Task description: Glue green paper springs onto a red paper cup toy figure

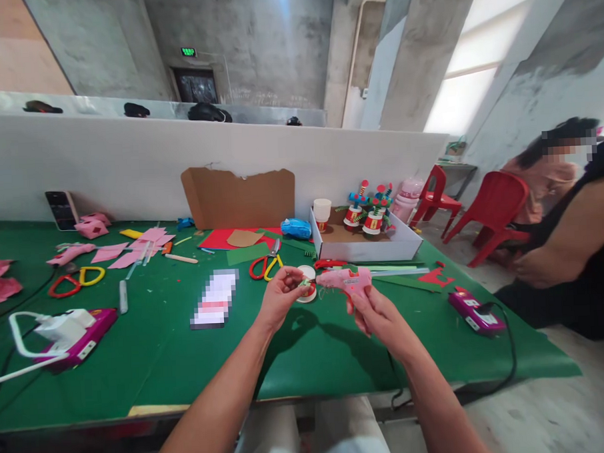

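My right hand [380,314] grips a pink glue gun [345,280] with its nozzle pointing left. My left hand [279,297] pinches a small green and red craft piece [305,282] at the nozzle tip. Both hands hover above the green table cover [308,360]. Just behind the craft piece lies a white tape roll [307,284]. Red-and-yellow scissors [264,265] rest a little farther back on the table.
A white box [366,249] holds finished paper-cup figures [369,213] and a paper cup [322,213]. Pink paper scraps [127,251], a power strip [474,310], a pink device with white plug [69,333] and cardboard [238,196] lie around. A person [577,241] sits at right by red chairs [496,208].
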A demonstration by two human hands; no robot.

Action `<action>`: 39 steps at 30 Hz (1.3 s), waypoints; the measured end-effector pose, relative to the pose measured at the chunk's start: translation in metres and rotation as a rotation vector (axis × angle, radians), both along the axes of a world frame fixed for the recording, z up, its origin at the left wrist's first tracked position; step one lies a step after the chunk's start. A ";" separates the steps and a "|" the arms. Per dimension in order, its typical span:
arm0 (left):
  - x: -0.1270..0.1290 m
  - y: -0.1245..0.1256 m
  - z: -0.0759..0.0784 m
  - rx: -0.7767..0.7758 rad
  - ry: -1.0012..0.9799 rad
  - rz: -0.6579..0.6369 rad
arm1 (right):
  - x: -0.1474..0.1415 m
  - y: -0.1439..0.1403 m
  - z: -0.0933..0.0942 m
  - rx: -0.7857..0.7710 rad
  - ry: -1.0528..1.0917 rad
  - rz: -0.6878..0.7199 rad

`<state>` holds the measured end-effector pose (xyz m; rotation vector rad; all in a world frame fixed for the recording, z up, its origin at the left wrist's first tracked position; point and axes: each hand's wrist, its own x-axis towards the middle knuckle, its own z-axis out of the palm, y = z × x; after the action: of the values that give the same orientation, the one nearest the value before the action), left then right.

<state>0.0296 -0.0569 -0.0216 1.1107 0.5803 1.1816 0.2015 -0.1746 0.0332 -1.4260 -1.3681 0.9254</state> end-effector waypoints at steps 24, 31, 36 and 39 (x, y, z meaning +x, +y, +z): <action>-0.004 0.001 -0.002 -0.133 -0.141 -0.209 | -0.005 0.003 -0.004 -0.023 0.317 -0.049; -0.005 0.000 0.001 -0.156 -0.168 -0.219 | -0.003 0.004 -0.006 -0.010 0.287 -0.050; -0.004 -0.001 0.002 -0.166 -0.163 -0.225 | 0.000 0.008 -0.017 0.025 0.276 -0.051; -0.005 -0.001 0.002 -0.168 -0.155 -0.237 | 0.002 0.007 -0.016 0.033 0.235 -0.059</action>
<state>0.0248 -0.0580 -0.0192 0.9085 0.4081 0.9837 0.2035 -0.1673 0.0171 -1.2814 -1.1557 0.9941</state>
